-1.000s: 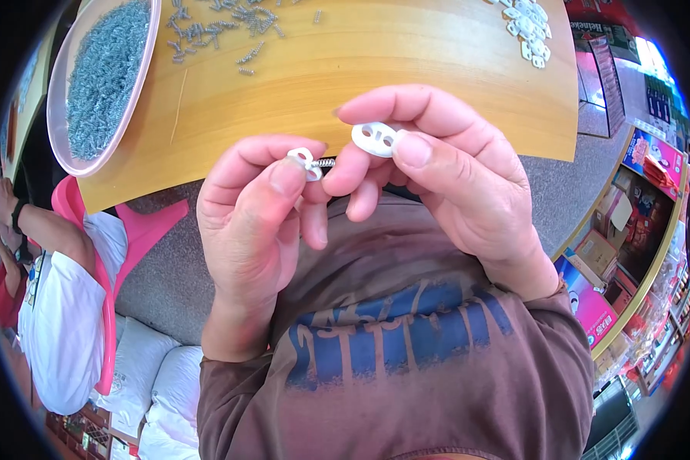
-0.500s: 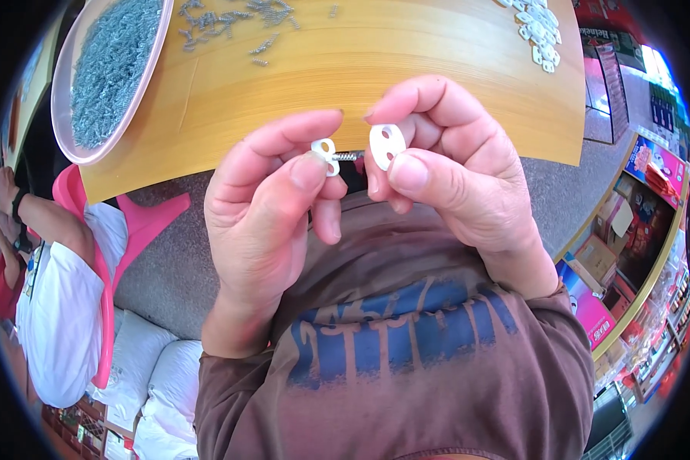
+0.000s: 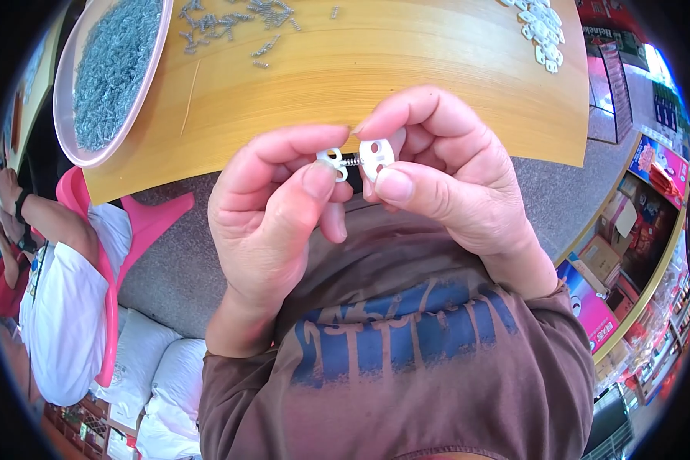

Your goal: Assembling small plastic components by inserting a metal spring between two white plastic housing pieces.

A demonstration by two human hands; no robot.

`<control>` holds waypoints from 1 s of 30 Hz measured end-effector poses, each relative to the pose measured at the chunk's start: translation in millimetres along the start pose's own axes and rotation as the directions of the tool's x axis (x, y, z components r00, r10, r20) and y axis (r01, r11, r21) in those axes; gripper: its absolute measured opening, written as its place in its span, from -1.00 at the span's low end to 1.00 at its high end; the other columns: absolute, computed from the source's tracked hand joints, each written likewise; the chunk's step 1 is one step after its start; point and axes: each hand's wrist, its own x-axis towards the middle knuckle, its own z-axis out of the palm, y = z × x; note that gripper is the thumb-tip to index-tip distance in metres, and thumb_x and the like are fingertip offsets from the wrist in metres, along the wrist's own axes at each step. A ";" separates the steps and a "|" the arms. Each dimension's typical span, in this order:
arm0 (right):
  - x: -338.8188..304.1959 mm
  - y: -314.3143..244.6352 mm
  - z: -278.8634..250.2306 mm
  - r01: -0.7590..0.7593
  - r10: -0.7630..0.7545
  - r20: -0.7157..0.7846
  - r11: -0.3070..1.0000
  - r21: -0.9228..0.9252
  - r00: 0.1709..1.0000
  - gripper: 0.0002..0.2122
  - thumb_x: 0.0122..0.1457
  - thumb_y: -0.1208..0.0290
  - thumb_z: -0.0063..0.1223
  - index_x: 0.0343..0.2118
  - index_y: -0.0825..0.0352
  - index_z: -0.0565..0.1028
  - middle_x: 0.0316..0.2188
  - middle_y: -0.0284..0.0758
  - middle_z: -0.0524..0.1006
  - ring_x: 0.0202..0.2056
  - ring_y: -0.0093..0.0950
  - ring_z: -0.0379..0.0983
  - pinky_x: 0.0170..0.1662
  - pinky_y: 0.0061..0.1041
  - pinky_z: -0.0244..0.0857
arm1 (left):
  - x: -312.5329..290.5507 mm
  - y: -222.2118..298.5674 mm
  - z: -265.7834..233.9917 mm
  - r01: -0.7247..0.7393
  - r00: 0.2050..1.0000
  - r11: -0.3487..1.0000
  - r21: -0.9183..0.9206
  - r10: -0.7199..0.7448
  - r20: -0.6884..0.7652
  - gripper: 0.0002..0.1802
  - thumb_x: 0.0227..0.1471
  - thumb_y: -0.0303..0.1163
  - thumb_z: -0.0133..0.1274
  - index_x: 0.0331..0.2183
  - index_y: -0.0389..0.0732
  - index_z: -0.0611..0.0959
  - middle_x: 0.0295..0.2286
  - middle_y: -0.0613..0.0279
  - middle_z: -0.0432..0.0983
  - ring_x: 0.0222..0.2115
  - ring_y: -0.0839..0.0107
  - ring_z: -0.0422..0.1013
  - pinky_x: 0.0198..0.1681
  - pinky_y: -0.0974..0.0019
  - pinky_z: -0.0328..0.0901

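Observation:
Between thumb and fingers, my left hand (image 3: pixel 272 199) pinches a small white plastic piece with two holes (image 3: pixel 332 163). A thin metal spring (image 3: pixel 352 162) sticks out of it toward the right. My right hand (image 3: pixel 456 172) is closed on a larger white oval plastic piece with two holes (image 3: pixel 376 158), its flat face tilted toward me. The spring's right end meets that oval piece, so it bridges the two parts; whether it is seated cannot be seen. Both hands are held just in front of the table's near edge.
A pink basin (image 3: pixel 89 157) full of metal springs stands on the wooden table (image 3: pixel 299 92) at the left. Loose springs (image 3: pixel 234 23) lie at the far middle, white plastic pieces (image 3: pixel 544 34) at the far right. Someone in a white shirt (image 3: pixel 69 322) sits left on a pink chair (image 3: pixel 157 222).
The hands have come closer together. The gap between the spring and the oval piece has closed, and the two white parts now stand nearer each other.

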 end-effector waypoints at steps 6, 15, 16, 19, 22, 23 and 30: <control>-0.9 1.8 -3.5 0.041 -0.040 0.042 0.998 -0.037 0.998 -0.74 0.00 0.58 -0.01 -0.21 0.42 0.29 -0.38 -0.35 0.42 -0.34 -0.65 0.35 -0.25 -0.71 0.24 | -1.0 0.2 1.4 -0.005 1.000 0.998 0.061 0.006 -0.016 -0.77 -0.06 -0.59 -0.10 -0.26 -0.39 0.45 -0.55 0.20 0.44 -0.67 0.63 0.28 -0.60 0.63 0.21; -3.3 5.5 -5.4 0.185 -0.161 0.091 0.869 -0.459 0.983 -0.75 0.01 0.63 -0.04 -0.21 0.45 0.30 -0.36 -0.33 0.41 -0.32 -0.63 0.34 -0.23 -0.69 0.22 | -2.5 -0.1 3.4 -0.045 0.999 0.990 0.135 0.046 0.000 -0.78 -0.06 -0.59 -0.08 -0.27 -0.38 0.44 -0.54 0.23 0.43 -0.64 0.66 0.28 -0.58 0.64 0.21; -3.7 5.4 -5.1 0.185 -0.163 0.088 0.856 -0.483 0.983 -0.75 0.01 0.64 -0.04 -0.21 0.45 0.30 -0.36 -0.33 0.41 -0.32 -0.63 0.34 -0.24 -0.69 0.22 | -2.1 0.0 3.8 -0.048 0.999 0.989 0.140 0.048 0.009 -0.78 -0.06 -0.59 -0.08 -0.27 -0.38 0.44 -0.54 0.24 0.42 -0.64 0.66 0.28 -0.58 0.65 0.21; -3.9 4.0 -5.1 0.189 -0.164 0.095 0.835 -0.517 0.982 -0.76 0.01 0.64 -0.05 -0.21 0.46 0.31 -0.36 -0.32 0.41 -0.32 -0.64 0.34 -0.24 -0.70 0.22 | -2.4 0.4 7.1 -0.009 0.999 0.994 0.105 0.012 -0.031 -0.74 -0.07 -0.61 -0.08 -0.24 -0.37 0.39 -0.55 0.23 0.42 -0.65 0.66 0.28 -0.59 0.64 0.21; -4.2 3.8 -5.8 0.180 -0.152 0.097 0.830 -0.528 0.984 -0.76 0.02 0.64 -0.06 -0.20 0.46 0.32 -0.37 -0.33 0.42 -0.33 -0.64 0.34 -0.25 -0.70 0.22 | -0.3 -1.9 8.1 -0.070 0.997 0.996 0.056 0.071 -0.021 -0.72 -0.09 -0.64 -0.07 -0.24 -0.35 0.34 -0.55 0.20 0.42 -0.65 0.65 0.29 -0.60 0.64 0.22; -4.5 3.7 -5.9 0.167 -0.140 0.090 0.833 -0.527 0.986 -0.75 0.02 0.63 -0.06 -0.19 0.47 0.32 -0.38 -0.33 0.42 -0.33 -0.64 0.35 -0.25 -0.71 0.22 | -0.3 -1.9 8.0 -0.069 0.997 0.996 0.057 0.070 -0.020 -0.72 -0.09 -0.64 -0.07 -0.24 -0.35 0.34 -0.55 0.20 0.42 -0.65 0.65 0.29 -0.60 0.64 0.22; -5.0 5.5 -8.0 0.144 -0.130 0.061 0.896 -0.420 0.990 -0.75 0.04 0.62 -0.07 -0.18 0.48 0.31 -0.40 -0.33 0.43 -0.34 -0.64 0.36 -0.25 -0.70 0.23 | -1.6 -3.1 6.2 -0.050 0.999 0.997 0.059 0.050 -0.007 -0.76 -0.11 -0.65 -0.04 -0.32 -0.32 0.32 -0.54 0.16 0.43 -0.66 0.63 0.30 -0.61 0.62 0.23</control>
